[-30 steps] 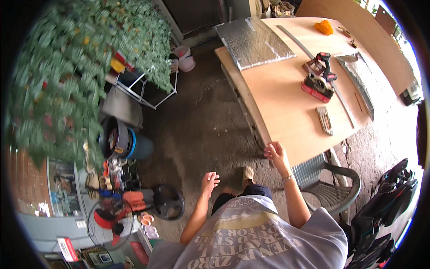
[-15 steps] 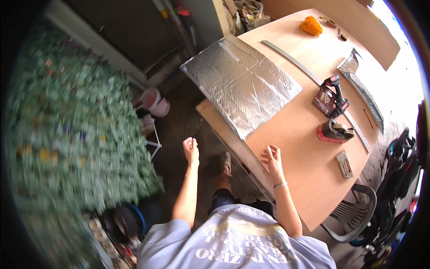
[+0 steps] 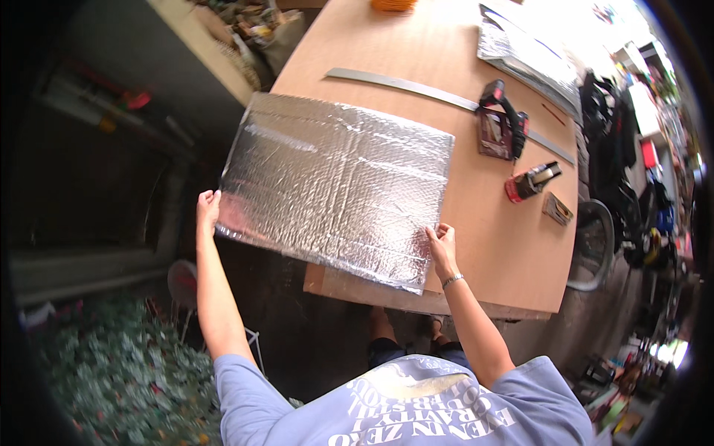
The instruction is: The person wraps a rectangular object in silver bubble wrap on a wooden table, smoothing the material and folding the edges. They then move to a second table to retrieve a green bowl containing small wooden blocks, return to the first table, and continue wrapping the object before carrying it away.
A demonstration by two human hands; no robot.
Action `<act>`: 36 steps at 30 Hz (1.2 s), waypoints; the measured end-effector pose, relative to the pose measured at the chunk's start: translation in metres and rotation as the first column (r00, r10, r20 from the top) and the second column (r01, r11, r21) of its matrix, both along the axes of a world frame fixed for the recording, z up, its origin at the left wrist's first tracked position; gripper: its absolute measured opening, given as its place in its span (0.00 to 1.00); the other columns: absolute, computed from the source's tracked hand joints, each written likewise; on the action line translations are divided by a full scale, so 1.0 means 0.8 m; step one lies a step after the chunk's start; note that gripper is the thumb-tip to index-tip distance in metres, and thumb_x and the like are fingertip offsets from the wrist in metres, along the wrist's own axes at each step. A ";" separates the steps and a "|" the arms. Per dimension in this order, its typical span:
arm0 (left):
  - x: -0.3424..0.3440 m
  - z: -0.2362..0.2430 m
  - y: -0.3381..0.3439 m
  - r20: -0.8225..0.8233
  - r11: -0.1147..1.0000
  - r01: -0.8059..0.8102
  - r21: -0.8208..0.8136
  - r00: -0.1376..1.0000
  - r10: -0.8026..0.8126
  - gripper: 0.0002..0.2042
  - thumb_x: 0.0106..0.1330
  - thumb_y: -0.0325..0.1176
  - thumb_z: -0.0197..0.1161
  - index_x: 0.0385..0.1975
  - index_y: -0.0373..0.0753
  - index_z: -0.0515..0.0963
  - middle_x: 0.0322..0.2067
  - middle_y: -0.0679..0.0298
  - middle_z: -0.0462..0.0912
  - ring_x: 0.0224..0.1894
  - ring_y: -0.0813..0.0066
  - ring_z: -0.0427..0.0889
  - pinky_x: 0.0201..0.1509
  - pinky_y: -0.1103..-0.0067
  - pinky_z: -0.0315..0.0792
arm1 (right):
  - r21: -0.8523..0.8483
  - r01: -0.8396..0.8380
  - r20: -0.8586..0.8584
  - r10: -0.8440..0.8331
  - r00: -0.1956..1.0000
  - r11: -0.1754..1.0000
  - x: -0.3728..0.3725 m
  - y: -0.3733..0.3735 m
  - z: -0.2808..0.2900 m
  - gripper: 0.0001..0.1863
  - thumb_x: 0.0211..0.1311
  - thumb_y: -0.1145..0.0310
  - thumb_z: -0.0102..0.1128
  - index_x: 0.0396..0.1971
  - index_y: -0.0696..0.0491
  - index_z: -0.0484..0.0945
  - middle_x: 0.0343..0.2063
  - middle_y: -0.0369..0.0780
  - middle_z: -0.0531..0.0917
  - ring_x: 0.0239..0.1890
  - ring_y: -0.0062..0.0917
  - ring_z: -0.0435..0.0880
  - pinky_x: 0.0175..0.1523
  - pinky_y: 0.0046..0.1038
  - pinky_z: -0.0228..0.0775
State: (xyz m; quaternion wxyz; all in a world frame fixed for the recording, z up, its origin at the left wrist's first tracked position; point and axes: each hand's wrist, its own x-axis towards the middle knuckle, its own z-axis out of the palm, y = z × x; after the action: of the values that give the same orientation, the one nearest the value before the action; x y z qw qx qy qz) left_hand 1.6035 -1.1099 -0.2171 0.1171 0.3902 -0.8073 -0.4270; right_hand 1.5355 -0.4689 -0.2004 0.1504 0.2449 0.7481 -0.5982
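Observation:
A silver foil bubble sheet (image 3: 335,186) lies over the left part of the wooden table, its near and left edges hanging past the tabletop. My left hand (image 3: 209,209) pinches its left edge, out beyond the table. At the sheet's right edge, my right hand (image 3: 442,245) has its fingers closed on the foil near the front corner. Beyond the sheet lies a long metal ruler (image 3: 401,83). A stapler-like power tool in black and red (image 3: 500,123) rests across that ruler, right of the sheet.
A tape dispenser (image 3: 532,182) and a small box-like item (image 3: 557,209) sit on the table's right side. Another foil piece (image 3: 524,56) lies at the far right, an orange coil (image 3: 394,4) at the far edge. A grey chair (image 3: 593,245) stands right; a green heap (image 3: 111,372) fills the lower left.
Both hands were empty and off the sheet; now each grips an edge of it. The view has turned, and the sheet sits squarer before me.

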 end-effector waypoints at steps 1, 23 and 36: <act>-0.022 -0.006 -0.006 0.035 0.998 0.068 0.011 0.997 -0.069 0.24 0.66 0.41 0.67 0.54 0.29 0.73 0.45 0.51 0.83 0.49 0.65 0.82 0.56 0.73 0.74 | -0.023 0.042 0.016 -0.042 0.999 0.999 -0.006 0.000 0.001 0.27 0.61 0.62 0.69 0.53 0.59 0.67 0.40 0.39 0.77 0.37 0.19 0.77 0.36 0.23 0.73; -0.114 0.264 0.450 -0.180 0.531 0.653 0.541 0.706 -0.685 0.27 0.58 0.31 0.63 0.59 0.32 0.69 0.51 0.55 0.79 0.51 0.66 0.79 0.55 0.71 0.72 | -0.155 -0.374 -0.353 0.302 0.885 0.914 0.033 0.150 0.087 0.30 0.62 0.69 0.60 0.64 0.57 0.64 0.55 0.43 0.74 0.57 0.27 0.72 0.63 0.31 0.65; 0.003 0.311 0.963 -0.111 0.465 0.774 0.430 0.557 -0.823 0.26 0.58 0.30 0.63 0.58 0.32 0.70 0.50 0.56 0.79 0.49 0.68 0.79 0.53 0.72 0.72 | -0.099 -0.075 -0.449 0.023 0.893 0.992 0.318 0.693 0.238 0.28 0.67 0.67 0.57 0.64 0.61 0.63 0.57 0.48 0.73 0.60 0.33 0.73 0.65 0.35 0.65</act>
State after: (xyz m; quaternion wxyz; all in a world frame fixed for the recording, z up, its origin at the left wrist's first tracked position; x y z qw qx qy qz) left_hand 1.6059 -0.3396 0.0316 -0.2312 0.0056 -0.7840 -0.5761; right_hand 1.7903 0.0853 -0.0101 0.0032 0.0730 0.7333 -0.6760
